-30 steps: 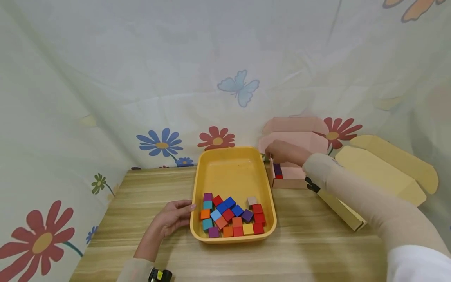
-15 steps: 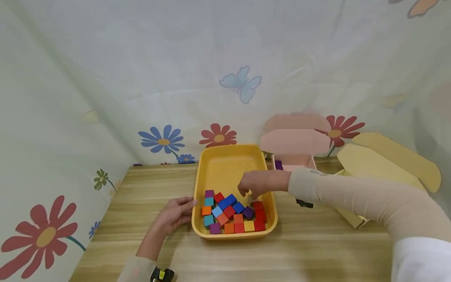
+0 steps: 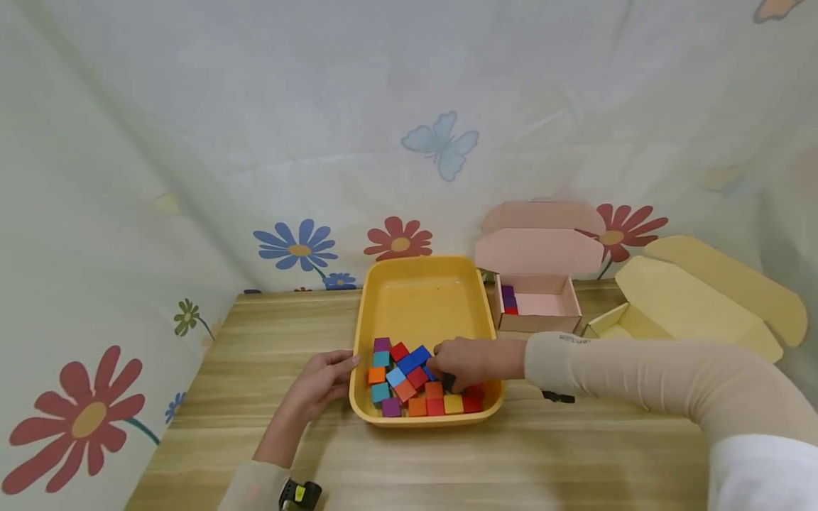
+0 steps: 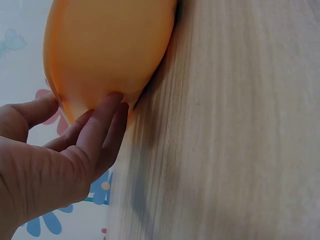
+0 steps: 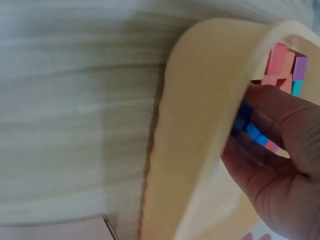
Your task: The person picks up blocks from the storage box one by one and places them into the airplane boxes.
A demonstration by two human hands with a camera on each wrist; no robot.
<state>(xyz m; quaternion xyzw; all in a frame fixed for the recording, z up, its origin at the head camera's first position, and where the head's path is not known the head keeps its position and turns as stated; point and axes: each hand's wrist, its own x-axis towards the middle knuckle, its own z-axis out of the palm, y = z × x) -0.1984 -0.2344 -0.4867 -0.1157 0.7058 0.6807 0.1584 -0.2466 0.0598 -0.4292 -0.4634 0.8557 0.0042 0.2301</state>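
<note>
A yellow tray (image 3: 422, 312) lies on the table with wooden cubes of several colours gathered in its near half. My left hand (image 3: 322, 383) holds the tray's left side; in the left wrist view its thumb is at the rim and its fingers lie against the outer wall. Over the tray's right side reaches my right hand (image 3: 466, 360), pinching a dark purple cube (image 5: 242, 117) between thumb and fingers inside the tray. A blue cube (image 5: 253, 132) shows just beyond it. The hand hides some red cubes near the right wall in the head view.
Behind the tray on the right stands an open pink cardboard box (image 3: 540, 323) with a few purple and red cubes (image 3: 509, 301) along its left side. An open yellow cardboard box (image 3: 629, 323) is farther right, partly behind my right sleeve. A flowered cloth hangs behind the table.
My right hand has come from the pink box back into the tray and down among the cubes, at the dark purple one. The left hand has stayed on the tray's side.
</note>
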